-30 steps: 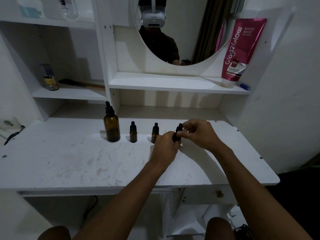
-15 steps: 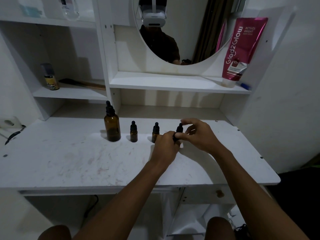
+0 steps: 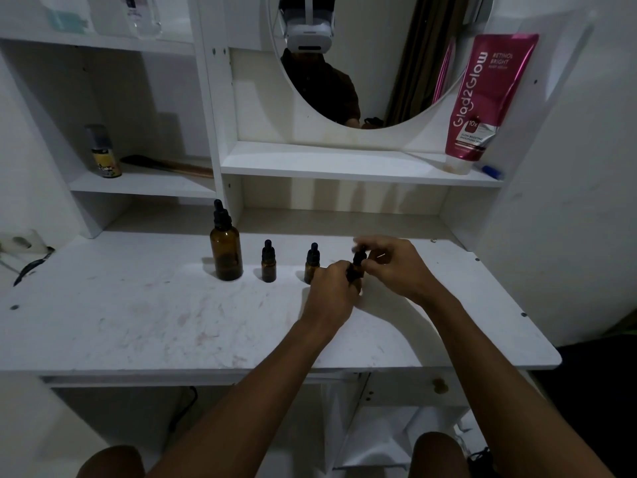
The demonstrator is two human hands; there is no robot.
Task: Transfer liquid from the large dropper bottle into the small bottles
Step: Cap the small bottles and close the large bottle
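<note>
Head view: on the white desktop point(image 3: 138, 322), the left hand point(image 3: 331, 288) grips a small amber dropper bottle point(image 3: 355, 270), its body mostly hidden; the right hand point(image 3: 396, 267) pinches its blurred black cap. The large amber dropper bottle point(image 3: 225, 250) stands well left.

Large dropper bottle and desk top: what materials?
Large dropper bottle: amber glass by the look, see-through brown body with a glossy highlight; black cap, likely rubber bulb on plastic. Desk top: white laminated board, probably; matte, scuffed, with reddish stains.
</note>
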